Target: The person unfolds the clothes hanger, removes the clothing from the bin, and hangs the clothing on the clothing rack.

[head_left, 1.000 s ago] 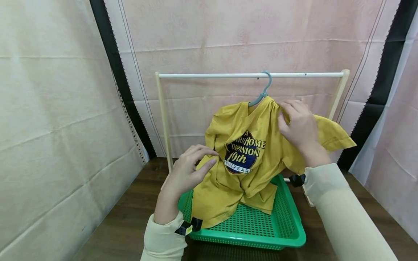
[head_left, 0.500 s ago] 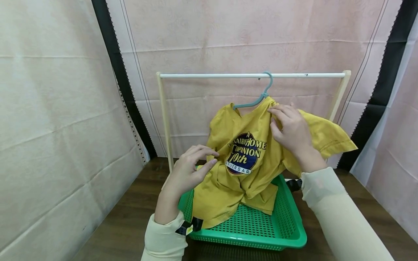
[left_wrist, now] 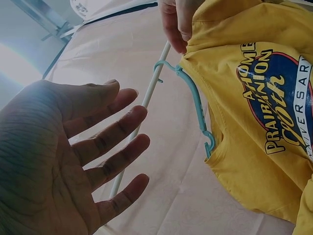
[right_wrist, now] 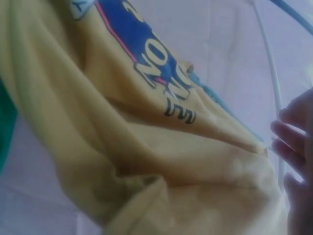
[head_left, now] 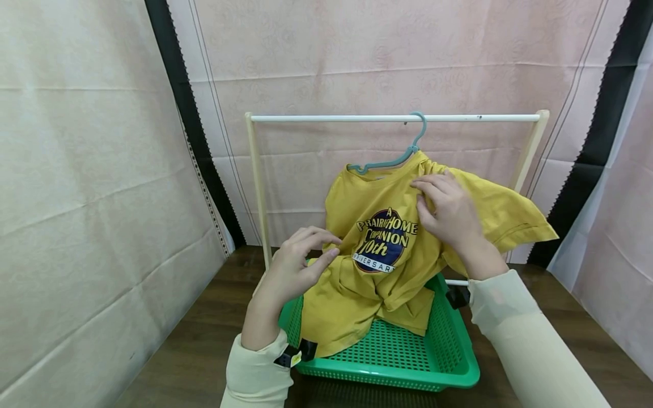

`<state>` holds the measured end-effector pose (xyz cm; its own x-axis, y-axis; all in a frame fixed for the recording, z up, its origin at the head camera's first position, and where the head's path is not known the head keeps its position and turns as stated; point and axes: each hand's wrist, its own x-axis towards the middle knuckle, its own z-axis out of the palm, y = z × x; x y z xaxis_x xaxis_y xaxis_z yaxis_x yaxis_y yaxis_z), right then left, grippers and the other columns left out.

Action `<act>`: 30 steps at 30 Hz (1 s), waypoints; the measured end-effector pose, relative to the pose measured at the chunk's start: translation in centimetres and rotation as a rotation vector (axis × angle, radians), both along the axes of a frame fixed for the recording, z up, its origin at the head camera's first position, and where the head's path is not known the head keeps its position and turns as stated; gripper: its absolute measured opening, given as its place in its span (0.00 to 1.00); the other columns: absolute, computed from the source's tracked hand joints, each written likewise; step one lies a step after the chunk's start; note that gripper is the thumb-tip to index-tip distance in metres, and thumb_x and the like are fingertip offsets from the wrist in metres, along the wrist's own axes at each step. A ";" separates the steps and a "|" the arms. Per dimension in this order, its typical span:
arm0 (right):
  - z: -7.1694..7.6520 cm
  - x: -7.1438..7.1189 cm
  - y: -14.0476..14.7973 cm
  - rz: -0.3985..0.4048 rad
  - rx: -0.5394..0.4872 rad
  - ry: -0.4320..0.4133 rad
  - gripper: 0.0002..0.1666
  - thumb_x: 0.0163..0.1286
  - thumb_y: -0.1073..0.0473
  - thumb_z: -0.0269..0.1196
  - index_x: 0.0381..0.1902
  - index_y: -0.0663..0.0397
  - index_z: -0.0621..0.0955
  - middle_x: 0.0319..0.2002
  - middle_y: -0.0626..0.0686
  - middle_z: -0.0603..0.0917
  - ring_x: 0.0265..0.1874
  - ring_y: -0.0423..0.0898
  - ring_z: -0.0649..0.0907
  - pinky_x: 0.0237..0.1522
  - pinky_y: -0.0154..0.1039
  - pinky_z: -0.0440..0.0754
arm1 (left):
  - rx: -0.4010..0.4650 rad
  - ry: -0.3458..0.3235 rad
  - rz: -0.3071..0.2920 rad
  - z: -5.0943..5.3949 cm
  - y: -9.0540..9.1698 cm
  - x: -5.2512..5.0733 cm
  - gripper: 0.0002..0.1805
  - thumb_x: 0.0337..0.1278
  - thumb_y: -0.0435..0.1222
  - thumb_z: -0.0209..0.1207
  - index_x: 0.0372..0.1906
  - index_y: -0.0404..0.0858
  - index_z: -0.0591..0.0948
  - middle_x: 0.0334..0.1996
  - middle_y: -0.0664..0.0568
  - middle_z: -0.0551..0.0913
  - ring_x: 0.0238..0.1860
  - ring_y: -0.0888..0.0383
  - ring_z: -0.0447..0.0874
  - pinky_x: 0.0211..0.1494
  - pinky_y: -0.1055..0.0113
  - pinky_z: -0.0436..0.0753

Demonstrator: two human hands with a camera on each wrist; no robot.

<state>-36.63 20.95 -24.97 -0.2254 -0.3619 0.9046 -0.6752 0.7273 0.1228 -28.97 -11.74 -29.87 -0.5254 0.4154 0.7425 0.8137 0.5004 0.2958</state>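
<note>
A yellow T-shirt [head_left: 377, 187] with a dark round print hangs from a teal clothes hanger [head_left: 385, 164], whose hook is over the white rail [head_left: 331, 118]. The hanger's left arm shows bare above the neckline; its right arm is hidden by the shirt. My right hand [head_left: 451, 212] is at the shirt's right shoulder near the collar, fingers extended and thumb apart; whether the fingertips touch the cloth is unclear. My left hand [head_left: 298, 263] stays by the shirt's left side, fingers spread and relaxed, with nothing held, as the left wrist view's palm [left_wrist: 63, 161] confirms.
A green perforated basket [head_left: 398, 377] stands on the dark wooden table [head_left: 183, 351] below, with the shirt's lower part hanging into it. White posts [head_left: 257, 192] carry the rail. Pale curtains [head_left: 102, 170] enclose the back and sides.
My right hand has moved left and slightly down along the shoulder. The neckline has opened and dropped, baring more of the hanger's left arm. My left hand has stayed in place.
</note>
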 end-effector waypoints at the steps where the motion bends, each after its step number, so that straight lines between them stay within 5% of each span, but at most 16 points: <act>1: -0.1 0.1 0.0 0.008 0.004 -0.002 0.15 0.63 0.70 0.61 0.47 0.65 0.86 0.48 0.60 0.87 0.52 0.60 0.82 0.71 0.57 0.64 | -0.001 -0.002 0.001 0.0 0.0 0.0 0.09 0.73 0.45 0.58 0.51 0.51 0.84 0.51 0.63 0.82 0.52 0.62 0.76 0.48 0.62 0.78; 5: -0.6 0.4 -0.2 0.028 0.025 -0.019 0.14 0.64 0.70 0.60 0.47 0.64 0.86 0.47 0.59 0.87 0.50 0.58 0.83 0.68 0.57 0.68 | -0.004 -0.008 0.002 0.1 0.0 0.0 0.10 0.73 0.45 0.57 0.51 0.52 0.84 0.51 0.63 0.82 0.52 0.62 0.76 0.48 0.61 0.78; 11: -1.5 0.9 -0.4 0.039 0.052 -0.055 0.13 0.65 0.68 0.61 0.47 0.64 0.86 0.44 0.59 0.87 0.45 0.57 0.83 0.47 0.52 0.81 | -0.008 -0.005 0.012 0.2 0.0 0.1 0.09 0.72 0.44 0.59 0.50 0.51 0.85 0.49 0.60 0.83 0.49 0.63 0.76 0.47 0.61 0.78; 18: -3.5 1.7 -0.8 0.021 0.122 -0.214 0.12 0.66 0.65 0.65 0.46 0.63 0.85 0.42 0.58 0.88 0.43 0.56 0.85 0.43 0.53 0.83 | -0.029 -0.081 0.087 0.1 0.1 0.6 0.09 0.72 0.45 0.59 0.50 0.50 0.86 0.48 0.61 0.85 0.49 0.62 0.80 0.47 0.60 0.81; 23: -4.5 2.2 -1.0 -0.007 0.205 -0.353 0.13 0.68 0.61 0.67 0.47 0.62 0.85 0.42 0.58 0.87 0.42 0.54 0.85 0.43 0.53 0.83 | -0.200 -0.195 0.169 1.0 0.5 0.2 0.13 0.72 0.47 0.59 0.53 0.49 0.86 0.51 0.60 0.85 0.51 0.59 0.83 0.50 0.57 0.82; 30: -5.7 2.0 -0.9 0.010 0.291 -0.495 0.16 0.69 0.56 0.68 0.50 0.61 0.85 0.44 0.57 0.87 0.44 0.52 0.85 0.46 0.50 0.84 | -0.465 -0.293 0.178 2.4 2.1 -3.1 0.16 0.72 0.49 0.58 0.56 0.47 0.84 0.52 0.56 0.85 0.53 0.57 0.83 0.52 0.56 0.81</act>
